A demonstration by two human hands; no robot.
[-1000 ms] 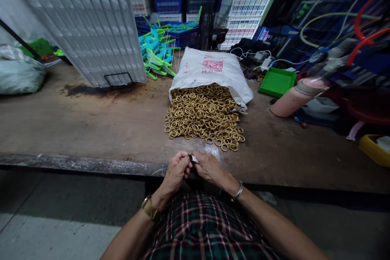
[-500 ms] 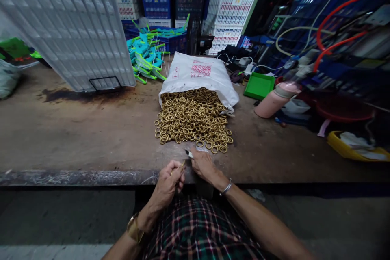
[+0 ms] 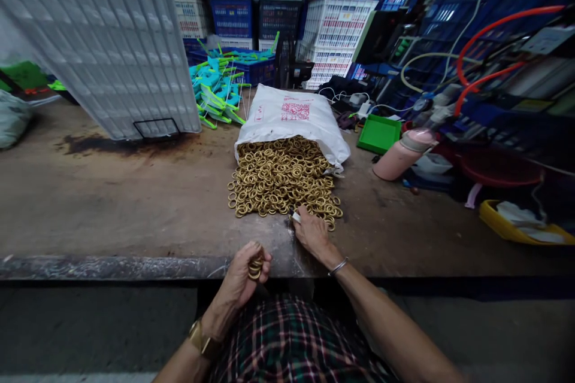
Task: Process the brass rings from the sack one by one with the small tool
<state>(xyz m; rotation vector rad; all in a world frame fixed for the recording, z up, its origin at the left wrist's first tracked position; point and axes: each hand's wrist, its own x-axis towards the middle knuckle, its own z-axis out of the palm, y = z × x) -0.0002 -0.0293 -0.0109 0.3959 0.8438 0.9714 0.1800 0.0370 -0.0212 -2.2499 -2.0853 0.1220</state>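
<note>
A heap of brass-coloured rings (image 3: 281,176) spills onto the table from the mouth of a white sack (image 3: 274,105) with red print. Near the table's front edge, my left hand (image 3: 245,269) is curled around several brass-coloured rings (image 3: 256,268). My right hand (image 3: 314,233) is at the near right edge of the heap, its fingers closed on a small knife (image 3: 295,216) with a white handle and a dark tip. Its fingertips reach the nearest rings; whether they also grip one is hidden.
A tall ribbed grey panel (image 3: 135,48) stands at the left on a wire stand. Turquoise and green plastic parts (image 3: 218,93) lie behind. To the right are a green tray (image 3: 380,133), a pink bottle (image 3: 404,154), a yellow tray (image 3: 516,230) and orange hoses (image 3: 489,18). Stacked crates (image 3: 332,24) line the back.
My right hand has moved forward and right with the knife, from beside my left hand to the heap. My left hand has turned and drawn slightly back, showing the rings inside it.
</note>
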